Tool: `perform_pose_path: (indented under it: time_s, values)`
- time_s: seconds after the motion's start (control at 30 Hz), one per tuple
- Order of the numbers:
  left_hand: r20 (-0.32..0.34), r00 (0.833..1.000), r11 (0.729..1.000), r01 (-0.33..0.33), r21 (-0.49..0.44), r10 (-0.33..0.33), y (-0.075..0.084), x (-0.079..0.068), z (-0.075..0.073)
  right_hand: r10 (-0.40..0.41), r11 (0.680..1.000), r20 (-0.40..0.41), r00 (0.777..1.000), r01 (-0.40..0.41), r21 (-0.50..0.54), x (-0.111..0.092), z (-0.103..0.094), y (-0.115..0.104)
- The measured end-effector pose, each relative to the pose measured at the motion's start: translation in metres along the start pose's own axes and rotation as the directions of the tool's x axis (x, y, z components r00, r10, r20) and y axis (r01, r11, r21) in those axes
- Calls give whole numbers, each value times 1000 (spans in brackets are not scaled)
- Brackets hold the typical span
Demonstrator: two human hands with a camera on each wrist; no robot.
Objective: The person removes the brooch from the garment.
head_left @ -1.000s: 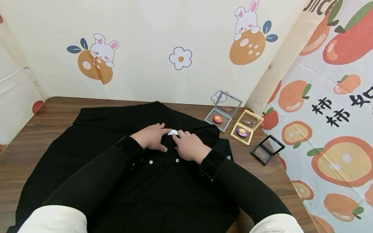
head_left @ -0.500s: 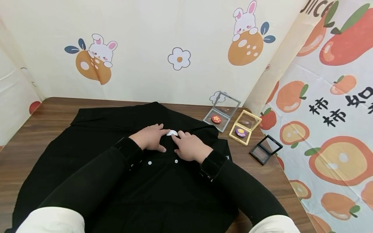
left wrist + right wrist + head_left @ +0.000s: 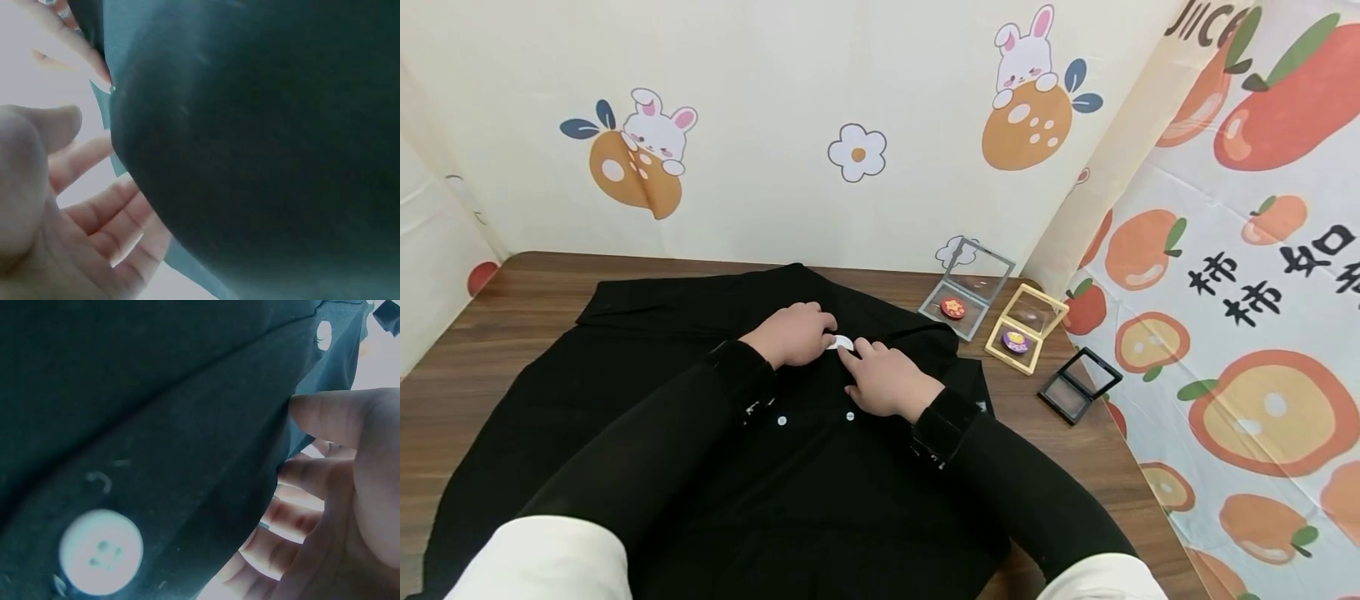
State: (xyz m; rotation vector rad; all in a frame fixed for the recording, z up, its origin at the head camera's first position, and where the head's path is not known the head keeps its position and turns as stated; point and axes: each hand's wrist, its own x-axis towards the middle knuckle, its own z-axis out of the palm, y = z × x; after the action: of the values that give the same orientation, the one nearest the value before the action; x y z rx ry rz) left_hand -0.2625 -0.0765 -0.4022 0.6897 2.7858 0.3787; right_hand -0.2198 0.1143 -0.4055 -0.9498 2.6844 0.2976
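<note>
A black button-up shirt [image 3: 700,400] lies spread on a brown wooden table. Around its collar, my left hand [image 3: 792,333] and right hand [image 3: 891,382] meet at a small white half-round piece [image 3: 841,342]; its kind is unclear. Left index and thumb tips are at its left end, while the right index fingertip touches its right side. In the left wrist view, the left thumb [image 3: 61,125] stands apart from the loosely bent fingers. The right wrist view has the right thumb [image 3: 325,415] touching the black cloth. White buttons [image 3: 850,416] show below the hands.
Right of the shirt, a grey open case [image 3: 958,307] holds a red round piece and a yellow open case [image 3: 1026,327] holds a purple one. A black open case [image 3: 1078,387] stands near the table's right edge. A printed cloth [image 3: 775,125] hangs behind.
My left hand has shifted slightly upward, and its thumb has drawn up from the shirt front to the white piece. The right hand stays nearly in place.
</note>
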Motion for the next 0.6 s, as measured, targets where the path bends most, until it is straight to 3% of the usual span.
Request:
perform_pose_path:
  time_s: [0.13, 0.33, 0.6]
  values:
    - [-11, 998, 991, 67, -116, -69, 1, 10, 1, 0, 1000, 0, 1000, 0, -5, 0, 0, -1]
    - [-1, 991, 949, 127, -290, -133, -5, 18, 2, 7, 1000, 11, 1000, -7, -5, 0, 1, -2]
    - [9, 989, 917, 143, -372, -150, -10, 21, 7, 13, 1000, 5, 1000, -13, -12, -1, 1, -3]
